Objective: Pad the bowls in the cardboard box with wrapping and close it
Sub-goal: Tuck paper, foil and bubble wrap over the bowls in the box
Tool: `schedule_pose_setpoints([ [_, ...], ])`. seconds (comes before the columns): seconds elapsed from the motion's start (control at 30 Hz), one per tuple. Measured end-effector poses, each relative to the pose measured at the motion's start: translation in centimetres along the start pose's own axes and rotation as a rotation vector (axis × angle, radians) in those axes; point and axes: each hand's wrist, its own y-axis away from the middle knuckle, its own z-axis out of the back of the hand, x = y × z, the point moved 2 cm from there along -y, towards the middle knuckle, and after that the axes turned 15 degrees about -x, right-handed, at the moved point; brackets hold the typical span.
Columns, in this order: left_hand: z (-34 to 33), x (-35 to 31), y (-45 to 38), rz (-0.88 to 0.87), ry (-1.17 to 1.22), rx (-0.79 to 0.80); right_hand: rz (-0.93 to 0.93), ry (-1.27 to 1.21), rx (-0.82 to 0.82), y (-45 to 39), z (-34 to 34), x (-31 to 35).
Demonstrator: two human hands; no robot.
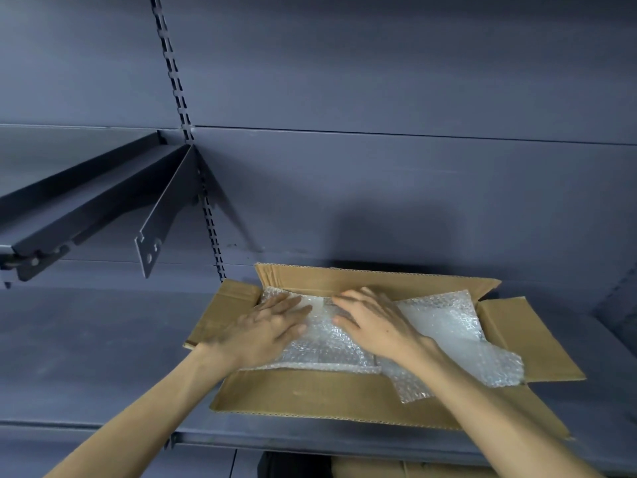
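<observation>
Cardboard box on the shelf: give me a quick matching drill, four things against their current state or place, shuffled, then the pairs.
Things:
1. bubble wrap
2. near flap
3. left hand
4. shelf bracket

States or places:
A. folded outward toward the person
B. mounted on the slotted upright, bearing nothing
C. spread over the box's contents, one corner spilling over the near flap
D. flat on the wrap, at the box's left end

Pairs: 1-C, 2-A, 3-D, 4-B
</observation>
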Motion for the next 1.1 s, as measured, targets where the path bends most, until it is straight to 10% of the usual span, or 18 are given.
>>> schedule_pose_setpoints([
  [0.17,1.2,-0.5,-0.6,0.225,-0.315,-0.364,-0.336,0.132,-0.160,-0.8,-0.2,-0.5],
  [0.43,1.2,1.2,-1.4,0.542,0.132,-0.644,-0.453,0.026,-0.343,0.2,-1.1,-0.3],
  [1.1,1.3,1.5,-1.0,0.608,0.162,-0.656,-0.433,-0.324,-0.590,0.8,-0.7,-0.8],
])
